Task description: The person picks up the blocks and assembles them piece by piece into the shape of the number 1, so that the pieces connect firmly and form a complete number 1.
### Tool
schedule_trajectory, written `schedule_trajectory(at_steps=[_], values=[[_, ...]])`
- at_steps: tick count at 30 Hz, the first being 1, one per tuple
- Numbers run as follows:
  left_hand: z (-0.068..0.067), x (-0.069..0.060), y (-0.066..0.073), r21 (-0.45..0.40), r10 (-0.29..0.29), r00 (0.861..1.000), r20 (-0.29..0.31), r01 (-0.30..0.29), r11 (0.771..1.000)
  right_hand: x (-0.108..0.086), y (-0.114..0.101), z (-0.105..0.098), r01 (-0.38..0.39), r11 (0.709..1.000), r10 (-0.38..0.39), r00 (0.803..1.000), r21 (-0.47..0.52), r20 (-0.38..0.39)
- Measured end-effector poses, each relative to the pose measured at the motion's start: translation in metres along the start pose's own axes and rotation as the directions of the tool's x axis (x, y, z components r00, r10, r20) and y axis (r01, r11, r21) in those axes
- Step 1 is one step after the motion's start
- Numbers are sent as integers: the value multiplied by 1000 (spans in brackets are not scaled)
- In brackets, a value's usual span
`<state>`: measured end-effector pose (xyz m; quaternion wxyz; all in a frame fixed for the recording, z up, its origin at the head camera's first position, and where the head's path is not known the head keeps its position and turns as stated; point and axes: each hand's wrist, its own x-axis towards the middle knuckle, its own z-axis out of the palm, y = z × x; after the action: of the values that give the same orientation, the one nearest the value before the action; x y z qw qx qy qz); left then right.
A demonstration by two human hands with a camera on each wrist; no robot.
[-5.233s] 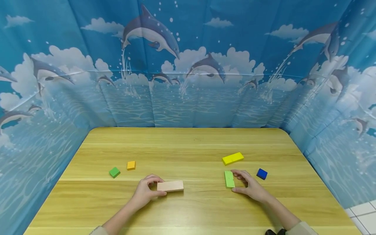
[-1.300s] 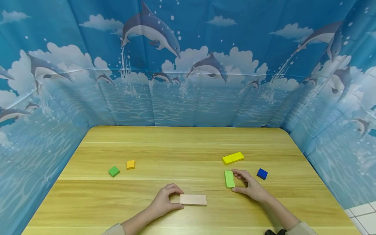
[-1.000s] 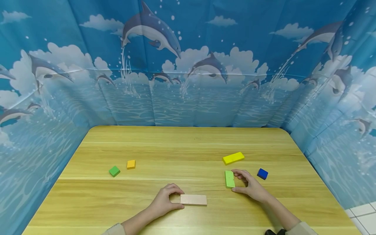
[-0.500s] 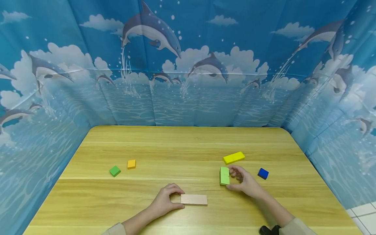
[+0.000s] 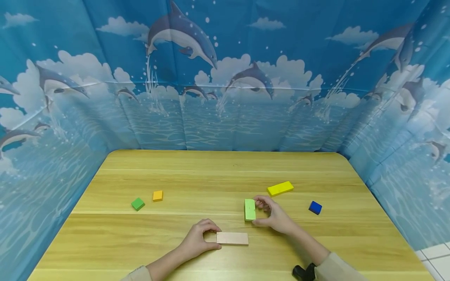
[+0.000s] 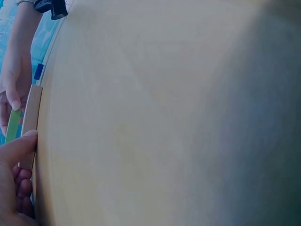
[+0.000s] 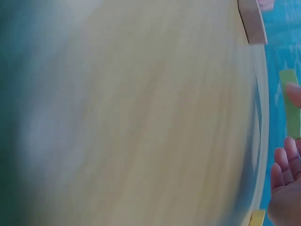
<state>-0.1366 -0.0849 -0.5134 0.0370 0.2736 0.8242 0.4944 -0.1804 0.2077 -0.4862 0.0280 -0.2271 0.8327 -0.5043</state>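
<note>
In the head view my left hand (image 5: 197, 241) pinches the left end of a plain wooden block (image 5: 232, 239) between thumb and fingers; the block lies flat on the table. To its upper right, my right hand (image 5: 275, 217) grips a light green block (image 5: 250, 210) by its right side, thumb at the near end and fingers at the far end. The green block appears raised off the table. The left wrist view shows the wooden block (image 6: 31, 108) under my left thumb, with the green block (image 6: 13, 125) beyond. In the right wrist view the green block (image 7: 290, 106) sits at my right thumb.
A yellow block (image 5: 280, 189) lies behind my right hand, and a blue block (image 5: 315, 207) to its right. At the left are an orange block (image 5: 158, 196) and a green block (image 5: 138, 204). A dolphin-print curtain (image 5: 225, 117) surrounds the table (image 5: 211, 168).
My right hand has taken the light green block up and leftward, toward the wooden block. Earlier, my left hand brought the wooden block right and nearer; it has since stayed still.
</note>
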Motion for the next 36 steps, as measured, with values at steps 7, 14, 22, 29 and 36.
schedule_trajectory(at_steps=[7,14,22,29,36], values=[[1,0,-1,8,17,1000,-13,-17,1000,6,-20,14,-21,1000,20,999,8,50],[2,1,-2,9,25,999,-20,-25,1000,11,-13,25,-30,1000,31,997,-7,75],[1,0,-1,13,6,1000,-10,-6,1000,16,-19,31,-39,999,38,994,7,98],[1,0,-2,12,10,1000,-12,-10,1000,17,-42,33,-30,999,29,993,12,110],[1,0,-1,9,5,1000,-12,-5,1000,18,-43,36,-14,1000,15,993,-4,115]])
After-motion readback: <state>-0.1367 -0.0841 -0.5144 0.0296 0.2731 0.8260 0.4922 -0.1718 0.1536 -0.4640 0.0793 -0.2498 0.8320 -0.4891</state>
